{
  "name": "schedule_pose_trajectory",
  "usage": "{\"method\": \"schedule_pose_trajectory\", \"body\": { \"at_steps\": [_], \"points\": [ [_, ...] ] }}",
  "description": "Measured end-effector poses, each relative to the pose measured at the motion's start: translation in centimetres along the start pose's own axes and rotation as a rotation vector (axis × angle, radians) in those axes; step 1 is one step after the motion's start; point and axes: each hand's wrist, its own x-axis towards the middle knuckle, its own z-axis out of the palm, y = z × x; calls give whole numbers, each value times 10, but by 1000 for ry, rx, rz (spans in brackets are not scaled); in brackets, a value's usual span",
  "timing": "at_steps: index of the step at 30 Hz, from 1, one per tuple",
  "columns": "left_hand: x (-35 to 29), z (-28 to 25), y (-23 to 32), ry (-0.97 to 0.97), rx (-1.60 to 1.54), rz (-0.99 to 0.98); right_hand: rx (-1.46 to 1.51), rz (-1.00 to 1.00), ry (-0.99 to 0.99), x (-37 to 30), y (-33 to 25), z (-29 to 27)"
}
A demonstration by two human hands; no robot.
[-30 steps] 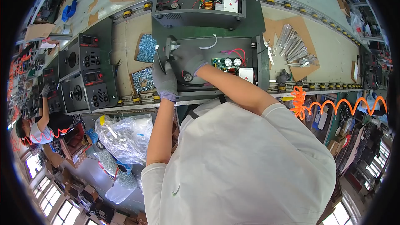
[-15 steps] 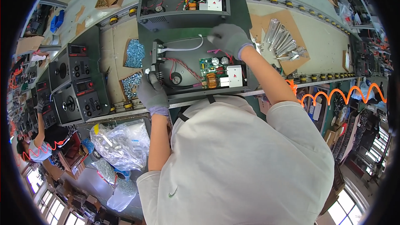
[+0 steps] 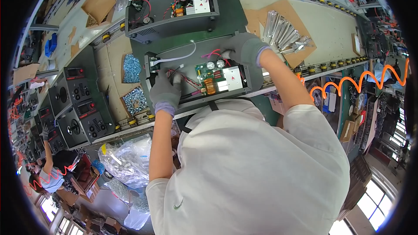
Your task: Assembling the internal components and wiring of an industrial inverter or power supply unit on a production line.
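Note:
An open black metal chassis (image 3: 191, 54) lies in front of me, holding a green circuit board (image 3: 201, 72) with a copper coil and a white block (image 3: 233, 78). My left hand (image 3: 166, 90), in a grey glove, is over its left part. Thumb and fingers close around a thin wire lead (image 3: 173, 68) with a white connector; part of it is hidden by the glove. My right hand (image 3: 244, 50), also gloved, reaches over the right side, its fingertips pinched at red-pink wires (image 3: 214, 52) above the board. A white ribbon cable (image 3: 178, 57) curves up along the chassis's left.
Beyond stands a second open chassis (image 3: 174, 26). At left are boxes of blue screws (image 3: 131, 68) and silver ones (image 3: 135, 100), then finished black units (image 3: 78, 104). Metal strips (image 3: 283, 32) lie on cardboard at right. An orange coiled hose (image 3: 352, 82) hangs right. Another person works far left.
My left hand has moved from the chassis's left corner inward over the wires. My right hand has come down to the red-pink wires. The view has shifted slightly.

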Motion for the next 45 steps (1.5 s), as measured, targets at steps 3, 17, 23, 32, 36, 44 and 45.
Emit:
{"method": "schedule_pose_trajectory", "body": {
  "at_steps": [3,17,23,32,36,44,45],
  "points": [
    [18,-2,6,-187,136,-80,504,-118,-209,-3,-13,-38],
    [67,15,9,-306,251,-274,339,-252,569,116,-44,56],
    [58,10,11,-374,293,-274,642,-102,296,188,-65,111],
    [20,11,-4,-161,37,-127,324,-102,169,213,-69,139],
    [25,13,0,49,-141,-164,440,-48,94,210,-65,130],
    [53,17,2,355,-713,-124,339,-159,97,191,-76,131],
    [54,21,-6,350,-769,-176,343,-158,94,191,-76,130]
  ]
}}
